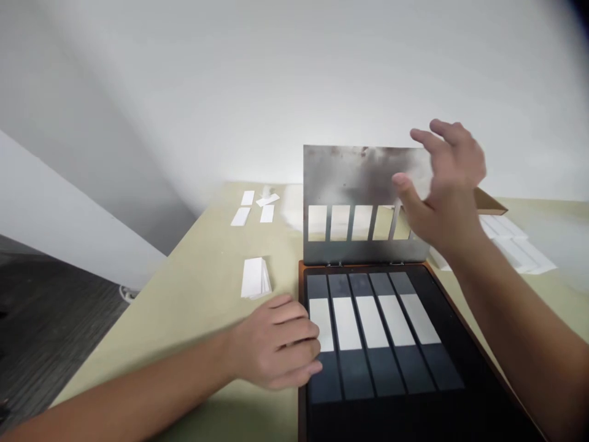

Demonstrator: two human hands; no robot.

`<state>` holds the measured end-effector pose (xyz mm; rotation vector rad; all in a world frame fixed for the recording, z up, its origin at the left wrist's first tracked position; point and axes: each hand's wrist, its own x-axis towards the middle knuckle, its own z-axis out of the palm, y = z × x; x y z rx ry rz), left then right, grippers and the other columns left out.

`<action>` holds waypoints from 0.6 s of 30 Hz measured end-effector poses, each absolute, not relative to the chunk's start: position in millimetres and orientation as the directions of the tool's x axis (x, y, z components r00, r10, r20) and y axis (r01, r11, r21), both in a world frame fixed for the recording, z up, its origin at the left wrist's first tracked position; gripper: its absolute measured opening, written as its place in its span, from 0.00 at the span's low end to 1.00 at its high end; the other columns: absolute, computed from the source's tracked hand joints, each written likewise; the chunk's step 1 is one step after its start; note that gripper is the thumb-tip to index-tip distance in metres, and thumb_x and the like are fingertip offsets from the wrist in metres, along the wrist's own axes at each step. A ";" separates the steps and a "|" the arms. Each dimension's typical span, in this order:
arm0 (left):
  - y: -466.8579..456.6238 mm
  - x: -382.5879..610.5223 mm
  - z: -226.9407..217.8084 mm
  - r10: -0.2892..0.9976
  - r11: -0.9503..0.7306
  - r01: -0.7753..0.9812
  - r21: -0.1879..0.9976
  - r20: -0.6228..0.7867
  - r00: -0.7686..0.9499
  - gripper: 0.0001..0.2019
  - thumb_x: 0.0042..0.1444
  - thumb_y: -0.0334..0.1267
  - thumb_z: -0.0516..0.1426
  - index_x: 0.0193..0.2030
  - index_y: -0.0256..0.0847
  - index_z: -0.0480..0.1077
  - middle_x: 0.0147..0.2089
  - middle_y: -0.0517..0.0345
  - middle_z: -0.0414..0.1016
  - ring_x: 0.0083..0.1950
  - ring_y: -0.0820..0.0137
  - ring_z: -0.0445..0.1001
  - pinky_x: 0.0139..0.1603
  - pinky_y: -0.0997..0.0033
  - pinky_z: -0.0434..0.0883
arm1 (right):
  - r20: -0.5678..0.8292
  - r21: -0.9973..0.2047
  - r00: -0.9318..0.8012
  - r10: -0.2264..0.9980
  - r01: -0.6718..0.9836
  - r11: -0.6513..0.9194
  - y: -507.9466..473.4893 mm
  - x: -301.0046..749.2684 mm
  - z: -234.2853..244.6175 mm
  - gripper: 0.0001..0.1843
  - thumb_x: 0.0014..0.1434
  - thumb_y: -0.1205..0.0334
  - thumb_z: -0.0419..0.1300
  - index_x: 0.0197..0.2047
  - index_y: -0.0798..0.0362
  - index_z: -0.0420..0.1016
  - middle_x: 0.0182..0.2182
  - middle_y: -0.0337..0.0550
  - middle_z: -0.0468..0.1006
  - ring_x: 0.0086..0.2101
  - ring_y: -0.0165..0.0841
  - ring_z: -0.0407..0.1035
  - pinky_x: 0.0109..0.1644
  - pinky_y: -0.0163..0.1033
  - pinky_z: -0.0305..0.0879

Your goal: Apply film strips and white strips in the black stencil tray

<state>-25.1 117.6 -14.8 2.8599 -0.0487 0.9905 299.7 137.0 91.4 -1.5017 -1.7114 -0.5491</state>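
My left hand [278,344] rests at the left edge of a black slotted board [368,420], its fingers bent together over the edge; the thumb is hidden. Across the board lies a row of several white cards [371,322], one in each dark slot. A hinged metal plate [359,178] with rectangular windows stands upright along the board's far edge. Raised in front of the plate's right part is my right hand [444,184], open, with thumb and fingers apart and nothing in it. It covers some of the plate.
Left of the board sits a small stack of white cards [254,277] on the pale yellow-green table [193,294]. Farther back are several loose white cards [240,216]. More white stacks [518,242] lie at the right, near a brown cardboard flap [490,202]. A white wall [221,92] rises behind.
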 end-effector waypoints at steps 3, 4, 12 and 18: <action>119.2 -29.9 -16.5 0.035 -0.996 -0.026 0.087 0.630 0.776 0.08 0.67 0.37 0.58 0.48 0.38 0.75 0.40 0.50 0.82 0.38 0.62 0.74 0.36 0.60 0.68 | 0.681 -0.218 -0.185 0.708 0.872 0.438 83.9 259.1 76.7 0.18 0.75 0.51 0.56 0.63 0.45 0.70 0.59 0.50 0.77 0.63 0.49 0.67 0.68 0.62 0.57; 119.6 -30.9 -16.2 0.048 -0.996 -0.008 0.086 0.626 0.778 0.09 0.68 0.38 0.57 0.49 0.37 0.75 0.41 0.50 0.83 0.39 0.61 0.74 0.36 0.59 0.68 | 0.583 -0.213 -0.289 0.760 0.848 0.485 67.8 245.7 68.3 0.15 0.74 0.50 0.58 0.60 0.43 0.73 0.57 0.47 0.79 0.61 0.49 0.68 0.68 0.63 0.56; 119.5 -27.6 -13.3 0.130 -0.988 0.059 0.146 0.546 0.828 0.11 0.70 0.39 0.57 0.54 0.38 0.76 0.43 0.51 0.84 0.38 0.62 0.72 0.36 0.59 0.65 | 0.146 -0.339 -0.536 0.832 0.763 0.551 30.0 211.8 13.6 0.29 0.69 0.35 0.61 0.60 0.50 0.74 0.51 0.44 0.82 0.56 0.46 0.69 0.73 0.64 0.43; 118.3 -27.2 -12.6 0.179 -0.971 0.069 0.227 0.509 0.842 0.08 0.68 0.31 0.58 0.51 0.39 0.77 0.40 0.54 0.83 0.36 0.64 0.70 0.38 0.60 0.65 | 0.123 -0.272 -0.559 0.820 0.776 0.570 25.0 216.1 7.3 0.45 0.63 0.31 0.64 0.70 0.55 0.66 0.58 0.49 0.78 0.59 0.48 0.66 0.75 0.63 0.36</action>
